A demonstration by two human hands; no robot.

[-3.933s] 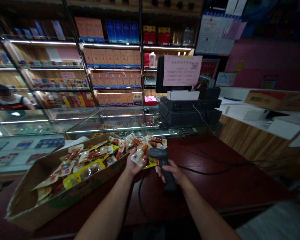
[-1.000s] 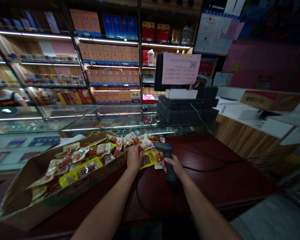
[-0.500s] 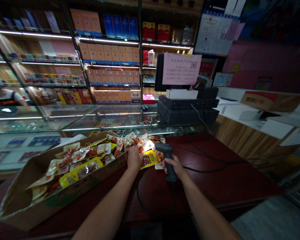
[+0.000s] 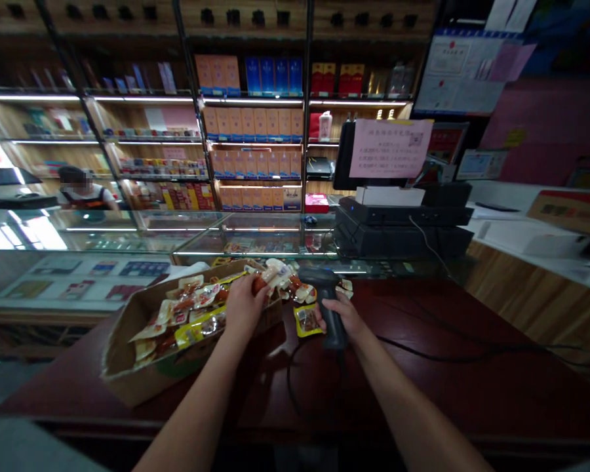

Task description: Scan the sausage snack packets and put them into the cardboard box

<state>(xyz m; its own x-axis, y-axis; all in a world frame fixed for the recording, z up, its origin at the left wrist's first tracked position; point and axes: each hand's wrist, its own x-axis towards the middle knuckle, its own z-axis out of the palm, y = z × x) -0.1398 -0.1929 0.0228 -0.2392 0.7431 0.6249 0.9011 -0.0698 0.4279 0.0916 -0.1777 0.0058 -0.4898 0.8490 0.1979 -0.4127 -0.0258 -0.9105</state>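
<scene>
My right hand (image 4: 340, 313) is wrapped round the grip of a black corded barcode scanner (image 4: 324, 295), its head pointing away from me over the counter. My left hand (image 4: 243, 303) is closed on a clear sausage snack packet (image 4: 270, 274) at the right end of an open cardboard box (image 4: 142, 377) filled with several red and yellow snack packets. A loose pile of packets (image 4: 302, 292) lies between the box and the scanner, with a yellow packet (image 4: 307, 320) just left of my right hand.
Everything rests on a dark red wooden counter (image 4: 452, 400). A black till with a screen and pink notice (image 4: 393, 196) stands behind. Glass display cases (image 4: 128, 242) and lit shelves of boxed goods run along the back. A person (image 4: 83, 193) is at far left.
My left hand has lifted off the loose pile and closed on a packet by the box's end. The view has swung left; the scanner hand stays in place.
</scene>
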